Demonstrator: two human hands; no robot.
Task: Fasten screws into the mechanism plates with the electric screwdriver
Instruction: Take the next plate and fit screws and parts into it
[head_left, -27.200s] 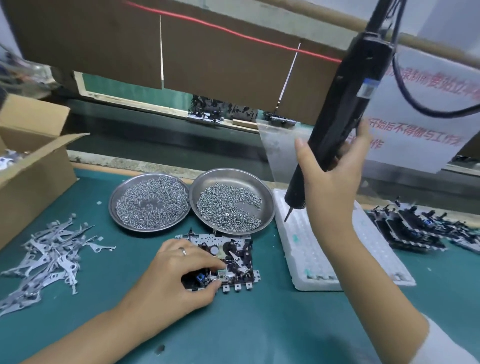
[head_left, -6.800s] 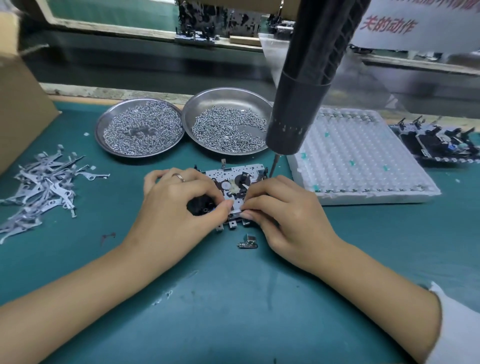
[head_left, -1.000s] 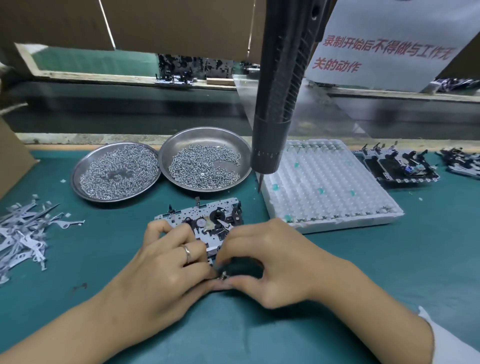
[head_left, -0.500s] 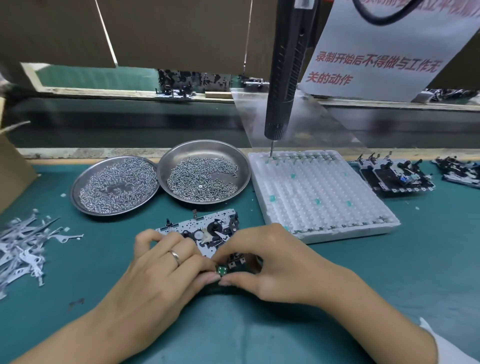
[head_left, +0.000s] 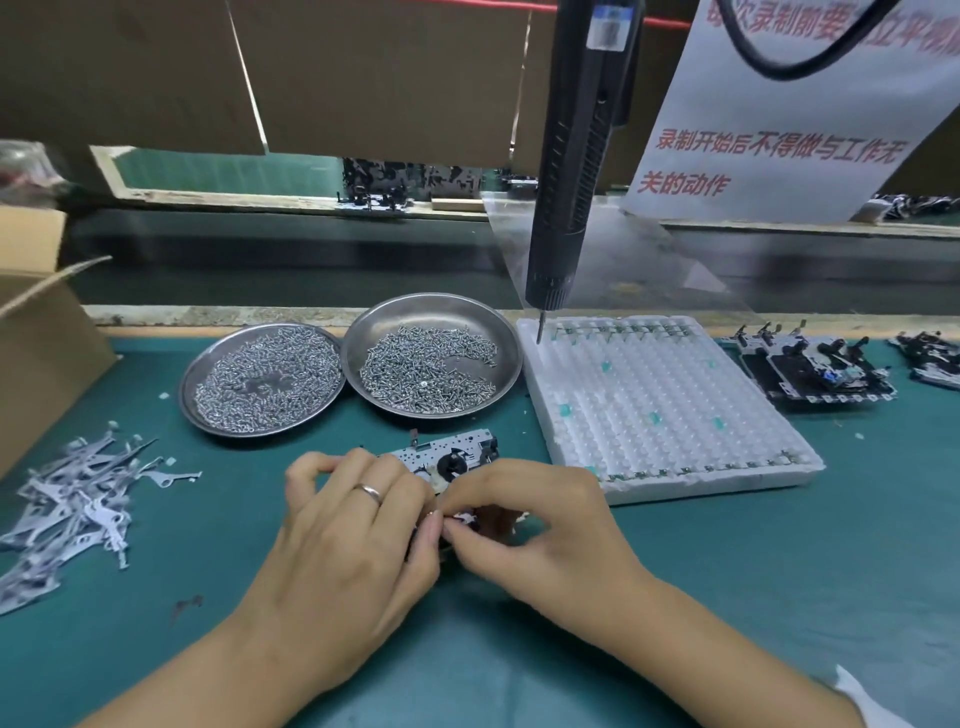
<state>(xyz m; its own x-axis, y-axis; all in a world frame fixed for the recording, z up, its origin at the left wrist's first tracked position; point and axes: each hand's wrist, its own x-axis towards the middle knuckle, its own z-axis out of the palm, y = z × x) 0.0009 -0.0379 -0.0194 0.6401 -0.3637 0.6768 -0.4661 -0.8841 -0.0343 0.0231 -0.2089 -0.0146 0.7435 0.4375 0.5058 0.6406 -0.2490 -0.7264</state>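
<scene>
Both hands huddled together over the mechanism plate (head_left: 452, 457): left hand (head_left: 353, 525) gripping it, right hand (head_left: 540, 525) pinching some tiny part there. Electric screwdriver (head_left: 576, 171) hangs untouched.

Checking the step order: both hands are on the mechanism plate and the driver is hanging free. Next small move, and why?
Probably the right hand lets go and reaches up for the hanging black electric screwdriver: it hangs unheld, while both hands pinch at the silver mechanism plate, left hand steadying it.

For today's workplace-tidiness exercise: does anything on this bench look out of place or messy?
Mostly orderly. The grey metal levers lie in a loose scattered heap at the left, unlike the screws, kept in two steel dishes. Small white scraps dot the green mat.
</scene>
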